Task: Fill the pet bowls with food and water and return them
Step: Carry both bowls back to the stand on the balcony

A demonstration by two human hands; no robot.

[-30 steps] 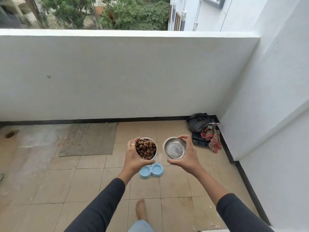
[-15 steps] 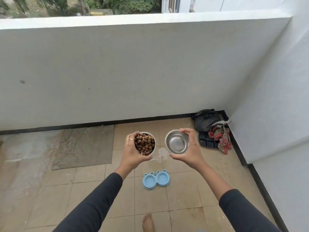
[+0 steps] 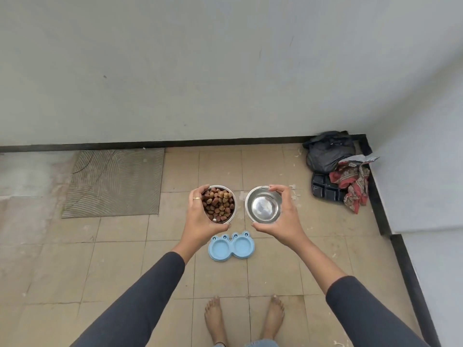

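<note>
Steel is what you hold in both hands, seen from your head camera looking down. Your left hand [image 3: 200, 216] is closed around the rim of a small round steel bowl [image 3: 231, 196] heaped with brown kibble [image 3: 218, 205], thumb near you and fingers curled over the far edge (a ring shows on one finger). Your right hand [image 3: 284, 216] grips a second steel bowl [image 3: 263, 207] in the same way; its shiny inside mirrors the light, and you cannot tell from this view how much water is in it. Both bowls are level, side by side but apart, in the air above the tiled floor [image 3: 120, 256]. Just below them on the floor lies the light-blue double holder [image 3: 231, 246], its two round wells unfilled and small frog eyes on its far edge. Your bare feet [image 3: 215, 319] stand near it. A patterned mat [image 3: 112, 181] lies to the left, and a dark bag [image 3: 328, 151] with a red cloth [image 3: 353, 184] sits in the right corner.
</note>
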